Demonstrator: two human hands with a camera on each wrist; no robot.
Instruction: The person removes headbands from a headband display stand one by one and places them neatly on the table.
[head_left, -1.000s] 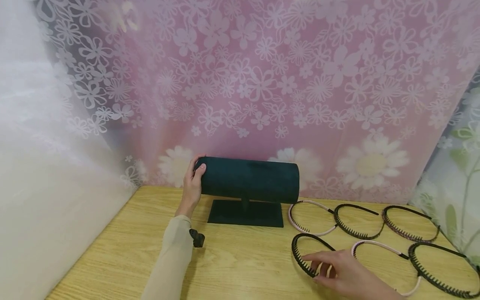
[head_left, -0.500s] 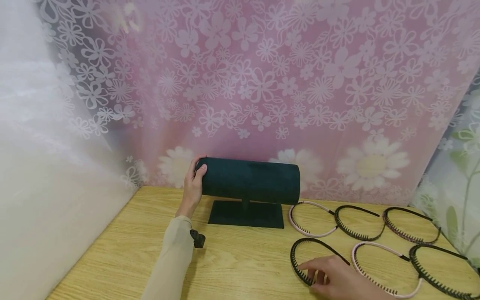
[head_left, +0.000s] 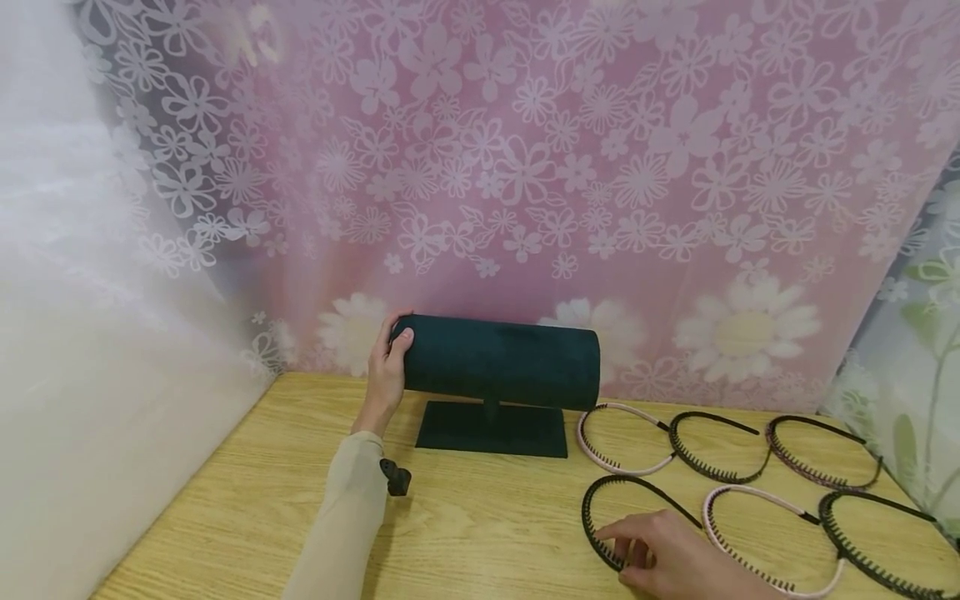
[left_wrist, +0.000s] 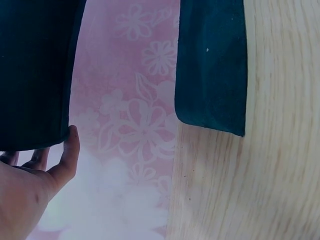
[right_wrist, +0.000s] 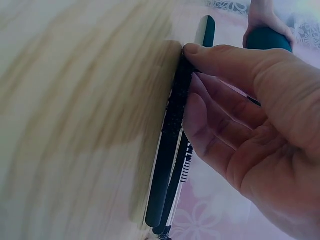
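Note:
A dark green velvety T-shaped display stand [head_left: 498, 358], with a padded roll on a flat base, stands at the back of the table. My left hand [head_left: 386, 375] grips the roll's left end, thumb in front and fingers behind; fingertips show at its edge in the left wrist view. At the front right, my right hand [head_left: 663, 550] holds the toothed side of a black headband [head_left: 596, 504] lying on the table. In the right wrist view, the thumb and a finger touch that black headband [right_wrist: 175, 107] while other fingers curl inward.
Several headbands lie in two rows at the right: a pink one [head_left: 583, 442], black ones [head_left: 690, 462] and another pink one [head_left: 772, 493]. A floral curtain [head_left: 525, 167] hangs behind the wooden table [head_left: 465, 525]; pale sheeting [head_left: 112, 375] borders the left.
My right hand and the black headband have shifted slightly left and toward the front, then stayed nearly still. The left hand keeps its grip on the display stand.

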